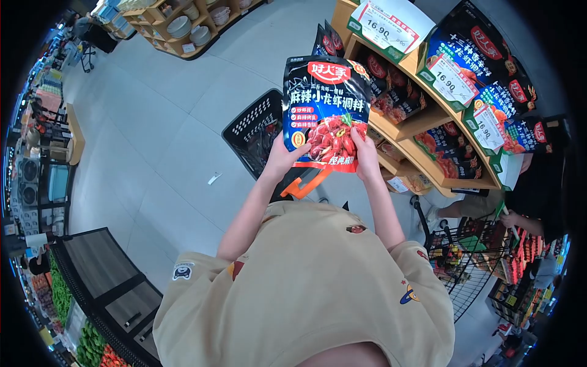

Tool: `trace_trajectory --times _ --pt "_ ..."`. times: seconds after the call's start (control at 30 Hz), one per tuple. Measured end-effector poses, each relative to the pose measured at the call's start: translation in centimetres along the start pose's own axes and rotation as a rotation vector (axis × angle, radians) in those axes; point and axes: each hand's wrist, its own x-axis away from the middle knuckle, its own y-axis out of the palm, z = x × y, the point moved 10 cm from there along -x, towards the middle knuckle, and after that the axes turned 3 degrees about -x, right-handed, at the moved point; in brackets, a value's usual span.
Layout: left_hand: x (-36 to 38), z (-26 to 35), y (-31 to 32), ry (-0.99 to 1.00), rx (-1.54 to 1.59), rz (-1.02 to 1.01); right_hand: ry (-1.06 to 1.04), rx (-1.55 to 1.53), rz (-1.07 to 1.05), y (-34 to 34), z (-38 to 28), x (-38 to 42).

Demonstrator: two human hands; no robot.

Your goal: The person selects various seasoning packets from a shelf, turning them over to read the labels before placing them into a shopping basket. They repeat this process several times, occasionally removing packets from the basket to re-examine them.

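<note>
A black and blue seasoning pouch with crayfish pictured on its front is held upright before me. My left hand grips its lower left edge, the thumb lying over the front. On the lower right edge, my right hand holds it the same way. The fingers behind the pouch are hidden. Beneath it and to the left stands a black shopping basket with an orange handle; dark things lie inside, too dim to name.
A wooden shelf at right carries similar pouches and price cards. A person's hand is near a wire shopping cart at lower right. Another wooden shelf with bowls stands at the back; a dark mesh-topped stand is lower left.
</note>
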Motion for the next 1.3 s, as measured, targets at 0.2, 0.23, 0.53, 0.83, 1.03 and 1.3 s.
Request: trace_trajectory --times 0.2,0.23,0.53,0.83,1.03,1.3 --pt "-0.7 -1.3 -1.0 0.033 -0.086 0.076 -0.158 0.241 0.074 -0.5 -1.2 0.9" --pt "-0.9 -1.4 -1.1 0.044 -0.084 0.07 -0.262 0.355 0.099 0.0 -2.3 1.5" --pt "-4.5 -5.6 -4.4 -0.084 0.091 0.214 -0.237 0.755 -0.081 9.4 -2.1 6.9" --pt "-2.7 -3.9 0.2 -0.304 1.1 -0.334 -0.494 1.117 -0.34 17.5 -0.6 8.5" --pt "-2.5 -0.9 1.7 -0.539 1.411 -0.497 -0.586 1.318 -0.357 22.2 0.8 8.0" --pt "-2.4 1.2 3.3 -0.775 1.656 -0.698 -0.944 1.405 -0.19 24.8 1.0 6.7"
